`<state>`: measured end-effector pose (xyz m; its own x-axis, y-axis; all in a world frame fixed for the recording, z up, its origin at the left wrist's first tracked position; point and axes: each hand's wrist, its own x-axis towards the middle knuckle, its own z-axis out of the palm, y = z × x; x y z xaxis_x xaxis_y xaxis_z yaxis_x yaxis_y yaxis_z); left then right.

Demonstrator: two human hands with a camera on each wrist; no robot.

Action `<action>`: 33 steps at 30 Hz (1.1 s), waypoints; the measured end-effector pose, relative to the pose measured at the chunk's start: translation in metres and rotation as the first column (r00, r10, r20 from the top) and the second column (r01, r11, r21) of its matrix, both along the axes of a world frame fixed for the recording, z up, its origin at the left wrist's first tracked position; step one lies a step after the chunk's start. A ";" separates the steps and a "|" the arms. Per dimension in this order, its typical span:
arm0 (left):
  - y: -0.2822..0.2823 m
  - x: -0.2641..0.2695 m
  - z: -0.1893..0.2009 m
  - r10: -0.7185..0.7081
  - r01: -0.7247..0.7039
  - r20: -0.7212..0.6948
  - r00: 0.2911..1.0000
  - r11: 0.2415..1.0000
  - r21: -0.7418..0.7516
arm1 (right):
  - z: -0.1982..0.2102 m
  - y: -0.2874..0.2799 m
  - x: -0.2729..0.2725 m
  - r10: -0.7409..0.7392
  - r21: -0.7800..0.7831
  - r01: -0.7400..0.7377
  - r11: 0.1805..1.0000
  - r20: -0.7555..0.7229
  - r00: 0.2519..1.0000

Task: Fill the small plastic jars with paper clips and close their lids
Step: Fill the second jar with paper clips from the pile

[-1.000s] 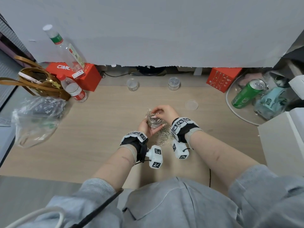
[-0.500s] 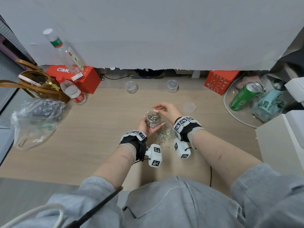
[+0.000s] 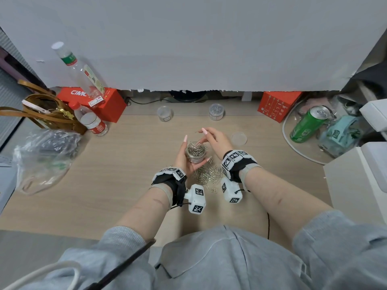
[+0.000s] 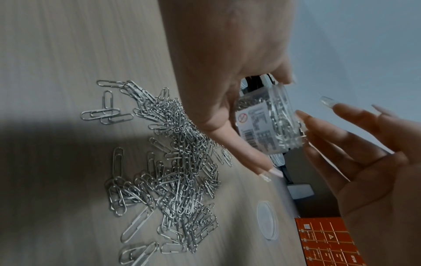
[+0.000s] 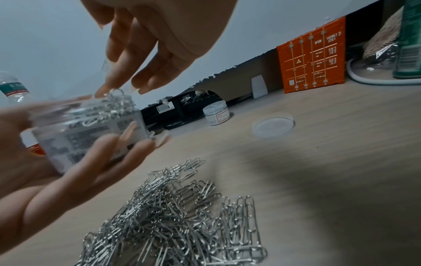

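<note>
My left hand (image 3: 183, 159) grips a small clear plastic jar (image 3: 195, 153) upright above the desk, thumb on one side and fingers on the other. The jar (image 4: 266, 124) has no lid and is heaped with silver paper clips. My right hand (image 3: 211, 138) hovers over its mouth with fingers fairly straight, the fingertips (image 5: 107, 90) touching the top clips. Below both hands lies a loose pile of paper clips (image 3: 207, 174) on the wood. A clear lid (image 3: 239, 138) lies flat to the right. At the back stand a lidded jar of clips (image 3: 216, 111) and an empty-looking jar (image 3: 164, 114).
A grey partition closes off the back. Left: two water bottles (image 3: 92, 122), a red box (image 3: 109, 103), a brown bag (image 3: 46, 114) and a crumpled plastic bag (image 3: 44, 155). Right: an orange box (image 3: 276, 105), a green can (image 3: 307, 124) on a round tray, and white boxes (image 3: 356, 185).
My right hand has drawn back from covering the jar's mouth, so the clips inside show, and only its fingertips now touch them. My left hand still holds the jar.
</note>
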<state>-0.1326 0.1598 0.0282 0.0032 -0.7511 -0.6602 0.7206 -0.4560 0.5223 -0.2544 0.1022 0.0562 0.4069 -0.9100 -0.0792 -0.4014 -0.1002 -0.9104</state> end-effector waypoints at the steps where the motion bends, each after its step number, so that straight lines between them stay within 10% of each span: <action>1: 0.000 0.001 -0.001 -0.012 0.012 -0.002 1.000 1.000 -0.007 | -0.001 0.000 0.000 -0.011 -0.002 0.011 1.000 0.000 1.000; 22: 0.001 0.004 -0.016 0.041 -0.044 -0.060 0.997 0.997 -0.058 | -0.012 0.005 -0.008 -0.105 0.083 0.099 0.992 0.071 0.992; 33: 0.003 -0.005 -0.003 0.013 -0.015 -0.028 1.000 0.997 -0.074 | -0.016 0.009 -0.009 0.085 0.066 -0.078 0.995 -0.108 0.991</action>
